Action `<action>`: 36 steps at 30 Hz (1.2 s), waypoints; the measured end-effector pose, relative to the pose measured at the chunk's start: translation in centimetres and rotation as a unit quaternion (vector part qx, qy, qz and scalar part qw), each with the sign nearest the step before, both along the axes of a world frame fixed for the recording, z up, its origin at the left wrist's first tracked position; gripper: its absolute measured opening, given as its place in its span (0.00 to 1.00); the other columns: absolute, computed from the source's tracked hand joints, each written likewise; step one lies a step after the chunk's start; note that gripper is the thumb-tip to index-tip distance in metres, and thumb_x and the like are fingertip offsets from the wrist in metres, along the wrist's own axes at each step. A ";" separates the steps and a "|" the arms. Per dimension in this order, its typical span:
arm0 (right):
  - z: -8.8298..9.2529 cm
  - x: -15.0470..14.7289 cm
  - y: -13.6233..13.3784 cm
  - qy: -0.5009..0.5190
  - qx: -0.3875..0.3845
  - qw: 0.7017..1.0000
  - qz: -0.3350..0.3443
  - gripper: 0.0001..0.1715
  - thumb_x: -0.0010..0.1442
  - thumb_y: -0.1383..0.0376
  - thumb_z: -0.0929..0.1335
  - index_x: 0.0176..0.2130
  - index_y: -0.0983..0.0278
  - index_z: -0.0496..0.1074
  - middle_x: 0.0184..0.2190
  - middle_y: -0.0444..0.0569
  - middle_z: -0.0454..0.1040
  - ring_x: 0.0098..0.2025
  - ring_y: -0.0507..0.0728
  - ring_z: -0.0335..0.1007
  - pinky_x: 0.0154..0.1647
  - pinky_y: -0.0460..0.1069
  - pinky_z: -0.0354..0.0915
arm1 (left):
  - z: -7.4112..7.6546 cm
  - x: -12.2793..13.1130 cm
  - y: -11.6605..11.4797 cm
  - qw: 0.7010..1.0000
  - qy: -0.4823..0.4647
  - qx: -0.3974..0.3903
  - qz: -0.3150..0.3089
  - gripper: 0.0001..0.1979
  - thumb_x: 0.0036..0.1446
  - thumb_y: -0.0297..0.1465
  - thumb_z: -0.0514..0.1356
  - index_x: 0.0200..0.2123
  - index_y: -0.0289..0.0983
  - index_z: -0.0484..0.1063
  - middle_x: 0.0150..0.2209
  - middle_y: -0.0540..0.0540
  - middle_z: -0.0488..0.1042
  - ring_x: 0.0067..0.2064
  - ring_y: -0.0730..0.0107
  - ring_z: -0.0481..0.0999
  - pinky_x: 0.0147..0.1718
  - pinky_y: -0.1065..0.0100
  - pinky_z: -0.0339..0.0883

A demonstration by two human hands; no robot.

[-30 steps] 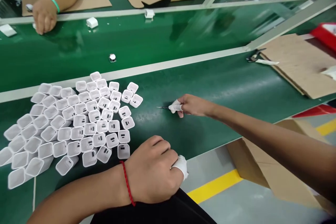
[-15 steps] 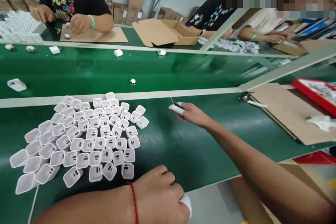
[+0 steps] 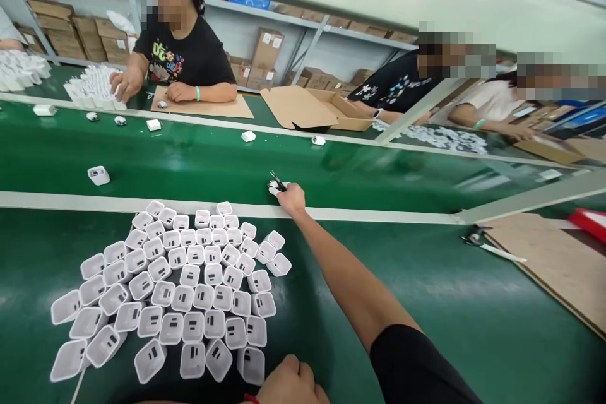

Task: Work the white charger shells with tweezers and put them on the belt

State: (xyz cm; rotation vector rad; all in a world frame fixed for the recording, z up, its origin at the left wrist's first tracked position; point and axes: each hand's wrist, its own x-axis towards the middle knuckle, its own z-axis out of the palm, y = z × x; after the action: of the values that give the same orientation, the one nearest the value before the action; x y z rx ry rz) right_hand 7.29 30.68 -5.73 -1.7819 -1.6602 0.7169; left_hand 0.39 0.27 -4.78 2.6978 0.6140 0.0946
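Observation:
My right hand [image 3: 291, 197] is stretched over the green conveyor belt, closed on a pair of dark tweezers [image 3: 277, 182] whose tips point away from me. White covers are on its fingertips. Right at these fingertips is a small black-and-white part [image 3: 271, 185]; whether it is gripped or only touched I cannot tell. My left hand [image 3: 294, 382] is at the bottom edge with its fingers curled; what they hold, if anything, is hidden. Just left of it stand many open white plastic charger housings [image 3: 193, 326], several with dark slots inside.
A pale rail [image 3: 95, 202] separates my green bench from the belt. On the belt lie a white housing [image 3: 98, 175] and several small parts. Cardboard sheets [image 3: 553, 265] and a black-handled tool [image 3: 473, 237] lie to the right. Co-workers sit across the belt.
My right hand has moved forward and left from above the bench to the belt, with the tweezers. The view has tilted up; my left hand now shows less. Pieces on the belt have shifted right in view.

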 end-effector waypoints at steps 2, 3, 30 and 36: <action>0.4 1.0 -0.9 0.068 0.009 0.998 0.005 0.25 0.47 0.56 0.76 0.38 0.71 0.74 0.38 0.58 0.74 0.40 0.62 0.69 0.40 0.50 0.62 | 0.6 -0.1 0.0 1.000 0.012 -0.008 0.007 0.22 0.63 0.41 0.57 0.28 0.27 0.77 0.17 0.36 0.70 0.21 0.66 0.66 0.16 0.69 0.45; 0.8 1.6 -1.7 0.108 0.011 0.994 0.013 0.28 0.46 0.53 0.76 0.40 0.71 0.74 0.37 0.56 0.74 0.36 0.59 0.68 0.35 0.49 0.62 | 1.1 -0.3 -0.1 1.000 0.022 -0.012 0.014 0.22 0.62 0.41 0.57 0.29 0.26 0.78 0.19 0.35 0.72 0.22 0.65 0.67 0.17 0.69 0.46; 3.6 11.1 -18.5 0.615 -0.035 0.768 0.175 0.21 0.45 0.64 0.76 0.41 0.60 0.74 0.33 0.45 0.69 0.19 0.45 0.46 0.17 0.42 0.37 | 2.4 -7.5 -6.2 0.935 0.030 0.137 0.325 0.17 0.41 0.06 0.48 0.26 0.28 0.68 0.45 0.34 0.65 0.47 0.50 0.66 0.39 0.54 0.72; 2.6 12.1 -18.6 0.625 -0.053 0.754 0.195 0.29 0.42 0.62 0.78 0.45 0.61 0.74 0.38 0.50 0.73 0.20 0.46 0.53 0.16 0.42 0.38 | 3.8 -5.8 -5.8 0.950 -0.120 0.099 0.270 0.12 0.57 0.13 0.52 0.40 0.31 0.68 0.58 0.31 0.56 0.60 0.40 0.57 0.51 0.42 0.65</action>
State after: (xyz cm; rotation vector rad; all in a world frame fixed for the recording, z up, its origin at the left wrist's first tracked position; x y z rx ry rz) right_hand 19.43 12.11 -3.12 -0.5521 -0.9617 1.7059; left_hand -5.41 -5.56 -1.01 2.5605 1.3033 0.6454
